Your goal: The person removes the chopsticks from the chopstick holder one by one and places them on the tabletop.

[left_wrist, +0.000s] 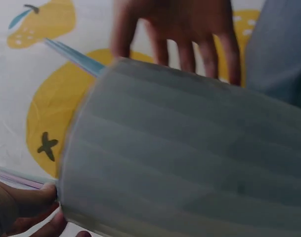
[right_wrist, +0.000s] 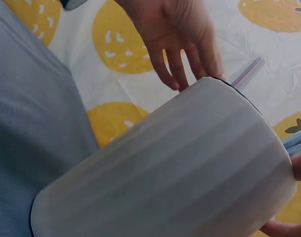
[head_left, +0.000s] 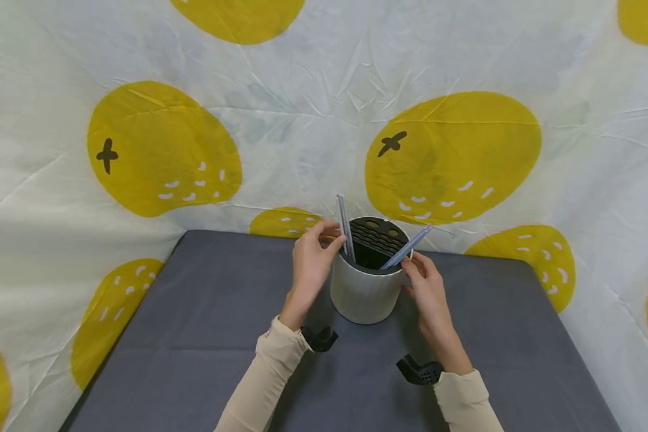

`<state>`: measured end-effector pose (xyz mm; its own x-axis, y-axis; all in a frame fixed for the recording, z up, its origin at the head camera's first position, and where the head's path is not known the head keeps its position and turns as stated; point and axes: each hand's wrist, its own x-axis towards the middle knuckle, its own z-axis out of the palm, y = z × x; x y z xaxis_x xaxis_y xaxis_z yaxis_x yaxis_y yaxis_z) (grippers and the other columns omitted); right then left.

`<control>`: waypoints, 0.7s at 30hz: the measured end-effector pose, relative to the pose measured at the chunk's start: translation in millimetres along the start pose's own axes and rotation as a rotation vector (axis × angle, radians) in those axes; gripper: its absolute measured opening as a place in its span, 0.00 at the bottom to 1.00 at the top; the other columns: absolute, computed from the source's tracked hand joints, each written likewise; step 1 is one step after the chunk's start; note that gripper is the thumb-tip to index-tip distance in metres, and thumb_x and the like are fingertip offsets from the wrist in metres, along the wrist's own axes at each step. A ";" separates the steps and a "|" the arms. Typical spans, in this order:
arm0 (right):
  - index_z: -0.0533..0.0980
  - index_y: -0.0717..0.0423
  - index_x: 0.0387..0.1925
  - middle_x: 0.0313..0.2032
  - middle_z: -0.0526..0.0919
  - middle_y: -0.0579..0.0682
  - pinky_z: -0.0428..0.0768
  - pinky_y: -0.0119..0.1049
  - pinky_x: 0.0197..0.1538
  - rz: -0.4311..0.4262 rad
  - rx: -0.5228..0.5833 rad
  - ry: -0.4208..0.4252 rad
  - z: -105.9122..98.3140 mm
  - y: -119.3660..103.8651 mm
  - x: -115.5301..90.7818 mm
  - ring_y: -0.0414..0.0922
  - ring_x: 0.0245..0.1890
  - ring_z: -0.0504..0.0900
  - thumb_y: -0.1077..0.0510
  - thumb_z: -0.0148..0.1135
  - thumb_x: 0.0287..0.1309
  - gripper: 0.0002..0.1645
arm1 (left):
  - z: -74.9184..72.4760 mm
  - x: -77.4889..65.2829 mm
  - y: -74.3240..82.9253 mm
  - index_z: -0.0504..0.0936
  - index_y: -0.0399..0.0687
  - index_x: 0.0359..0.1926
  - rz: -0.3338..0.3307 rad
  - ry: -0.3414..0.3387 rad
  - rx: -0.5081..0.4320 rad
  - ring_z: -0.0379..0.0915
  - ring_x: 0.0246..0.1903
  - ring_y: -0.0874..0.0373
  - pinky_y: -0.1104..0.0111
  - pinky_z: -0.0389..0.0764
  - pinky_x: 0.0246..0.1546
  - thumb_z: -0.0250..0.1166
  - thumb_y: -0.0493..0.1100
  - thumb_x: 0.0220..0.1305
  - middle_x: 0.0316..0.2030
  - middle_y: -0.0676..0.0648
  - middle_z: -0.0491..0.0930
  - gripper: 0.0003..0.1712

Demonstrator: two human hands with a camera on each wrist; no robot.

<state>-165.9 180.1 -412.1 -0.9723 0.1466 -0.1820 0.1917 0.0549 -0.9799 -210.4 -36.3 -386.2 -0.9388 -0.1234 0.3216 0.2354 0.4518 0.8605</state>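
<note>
A pale grey, ribbed cylindrical holder (head_left: pixel 363 297) stands upright on the table, with a dark slotted insert (head_left: pixel 379 237) across the back part of its top. Thin, clear-purplish sticks (head_left: pixel 342 216) lean out at the left of its front opening. Bluish sticks (head_left: pixel 410 246) slant out to the right. My left hand (head_left: pixel 312 259) grips the rim on the left, its thumb overlapping the purplish sticks in the left wrist view. On the other side, my right hand (head_left: pixel 428 294) holds the rim between thumb and fingers, close to the bluish sticks.
A dark grey cloth covers the table (head_left: pixel 210 312). Behind it hangs a white curtain (head_left: pixel 302 150) printed with yellow fruit, close behind the holder. Black wrist bands (head_left: pixel 320 339) sit at both of my beige cuffs.
</note>
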 end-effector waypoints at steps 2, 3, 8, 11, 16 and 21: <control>0.61 0.53 0.78 0.77 0.64 0.55 0.68 0.60 0.74 -0.009 -0.009 -0.006 -1.4 1.3 0.6 0.50 0.76 0.63 0.46 0.50 0.80 0.33 | 3.6 0.3 -1.7 0.88 0.51 0.49 0.017 0.002 0.054 0.88 0.42 0.54 0.60 0.86 0.41 0.74 0.45 0.66 0.42 0.50 0.91 0.12; 0.61 0.53 0.78 0.77 0.65 0.55 0.68 0.60 0.74 -0.015 -0.012 -0.009 -1.9 1.9 0.9 0.50 0.76 0.63 0.46 0.50 0.80 0.33 | 5.3 0.4 -2.4 0.88 0.51 0.48 0.025 0.006 0.074 0.88 0.41 0.54 0.61 0.85 0.40 0.74 0.45 0.66 0.42 0.51 0.91 0.10; 0.61 0.54 0.78 0.77 0.64 0.56 0.68 0.62 0.74 -0.033 -0.036 -0.017 -3.7 3.6 2.3 0.51 0.77 0.63 0.45 0.50 0.80 0.34 | 10.3 0.0 -2.8 0.88 0.51 0.46 0.048 0.038 0.104 0.87 0.39 0.55 0.61 0.83 0.36 0.73 0.46 0.67 0.39 0.51 0.90 0.09; 0.61 0.54 0.78 0.77 0.64 0.56 0.68 0.62 0.75 -0.035 -0.036 -0.015 -4.3 3.3 3.1 0.52 0.77 0.63 0.45 0.51 0.80 0.34 | 10.4 -0.4 -1.4 0.89 0.50 0.47 0.053 0.061 0.088 0.87 0.40 0.55 0.60 0.84 0.39 0.73 0.46 0.68 0.40 0.50 0.90 0.10; 0.62 0.54 0.77 0.76 0.66 0.56 0.69 0.61 0.74 -0.035 -0.036 -0.010 -5.8 3.2 4.7 0.50 0.76 0.64 0.45 0.51 0.80 0.33 | 8.3 -3.6 4.7 0.88 0.48 0.49 0.136 0.116 0.018 0.85 0.44 0.54 0.60 0.88 0.46 0.71 0.45 0.69 0.43 0.48 0.89 0.10; 0.63 0.54 0.77 0.75 0.67 0.56 0.69 0.61 0.74 -0.031 -0.039 -0.011 -5.8 4.6 6.2 0.50 0.75 0.64 0.44 0.50 0.80 0.33 | 10.5 -8.6 9.4 0.83 0.44 0.51 0.372 0.229 -0.041 0.83 0.45 0.52 0.63 0.88 0.45 0.62 0.43 0.77 0.45 0.44 0.83 0.09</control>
<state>-170.4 187.0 -417.3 -0.9793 0.1336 -0.1524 0.1661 0.0980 -0.9812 -202.7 -21.7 -385.0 -0.7090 -0.1540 0.6882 0.5611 0.4679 0.6828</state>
